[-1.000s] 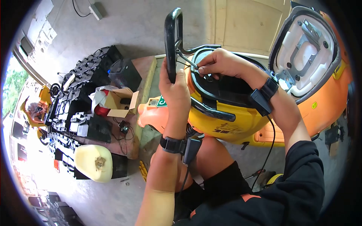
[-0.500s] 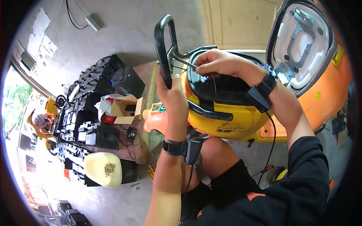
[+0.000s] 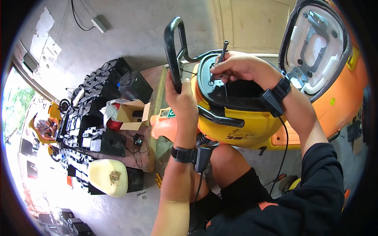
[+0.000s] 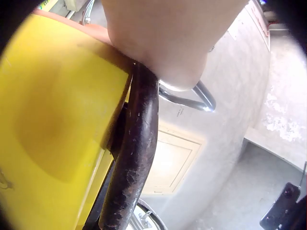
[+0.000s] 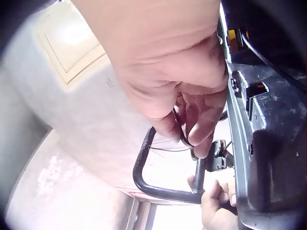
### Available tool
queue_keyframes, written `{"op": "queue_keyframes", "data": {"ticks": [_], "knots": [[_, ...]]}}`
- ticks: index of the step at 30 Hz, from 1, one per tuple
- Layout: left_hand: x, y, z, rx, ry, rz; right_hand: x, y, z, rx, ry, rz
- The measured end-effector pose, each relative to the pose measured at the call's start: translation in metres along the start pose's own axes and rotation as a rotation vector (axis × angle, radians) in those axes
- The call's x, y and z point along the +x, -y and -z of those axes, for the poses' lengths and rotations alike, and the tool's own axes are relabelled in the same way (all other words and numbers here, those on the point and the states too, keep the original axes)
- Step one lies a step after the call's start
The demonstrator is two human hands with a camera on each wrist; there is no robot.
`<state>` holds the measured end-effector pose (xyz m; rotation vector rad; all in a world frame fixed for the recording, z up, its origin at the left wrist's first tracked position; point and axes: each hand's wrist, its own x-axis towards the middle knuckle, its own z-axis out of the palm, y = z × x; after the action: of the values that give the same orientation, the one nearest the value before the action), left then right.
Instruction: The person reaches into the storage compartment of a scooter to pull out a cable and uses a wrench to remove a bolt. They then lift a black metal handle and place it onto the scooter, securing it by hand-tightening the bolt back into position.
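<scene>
A black tubular frame (image 3: 171, 47) stands upright at the front of a yellow scooter body (image 3: 236, 131). My left hand (image 3: 183, 103) grips its lower end, thumb and fingers round the tube; the right wrist view shows that hand (image 5: 219, 211) at the frame too. Above the scooter's open black compartment, my right hand (image 3: 240, 67) pinches a thin dark rod-like tool (image 3: 222, 51), whose knobbed end points up. In the right wrist view the fingers of my right hand (image 5: 168, 86) are bent together, and the tool is mostly hidden.
The raised seat (image 3: 315, 51) is at the right, its underside showing. Rows of black battery-like boxes (image 3: 84, 102), an open carton (image 3: 130, 114) and a cream pad (image 3: 106, 177) lie to the left. A black bar (image 3: 220, 117) crosses the scooter's near side.
The tool in my right hand has swung from slanting toward the frame to nearly upright, away from the frame. My left hand still holds the tube; the view has shifted slightly.
</scene>
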<state>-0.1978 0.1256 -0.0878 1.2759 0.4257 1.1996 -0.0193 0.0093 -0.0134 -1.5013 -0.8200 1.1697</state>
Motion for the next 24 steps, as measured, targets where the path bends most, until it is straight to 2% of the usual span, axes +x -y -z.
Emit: {"op": "queue_keyframes", "data": {"ticks": [2, 8, 14, 24], "knots": [[0.004, 0.006, 0.0, 0.017, -0.024, -0.07, 0.003, -0.002, 0.003, -0.028, 0.042, -0.019], [0.003, 0.006, 0.0, 0.011, -0.021, -0.074, -0.001, 0.005, 0.002, -0.097, -0.003, -0.125], [0.003, 0.007, 0.0, 0.04, -0.016, -0.1, 0.002, 0.001, 0.013, -0.148, 0.016, -0.137], [0.0, 0.002, -0.001, -0.013, 0.003, -0.054, 0.005, -0.004, 0.017, -0.286, 0.016, -0.212]]}}
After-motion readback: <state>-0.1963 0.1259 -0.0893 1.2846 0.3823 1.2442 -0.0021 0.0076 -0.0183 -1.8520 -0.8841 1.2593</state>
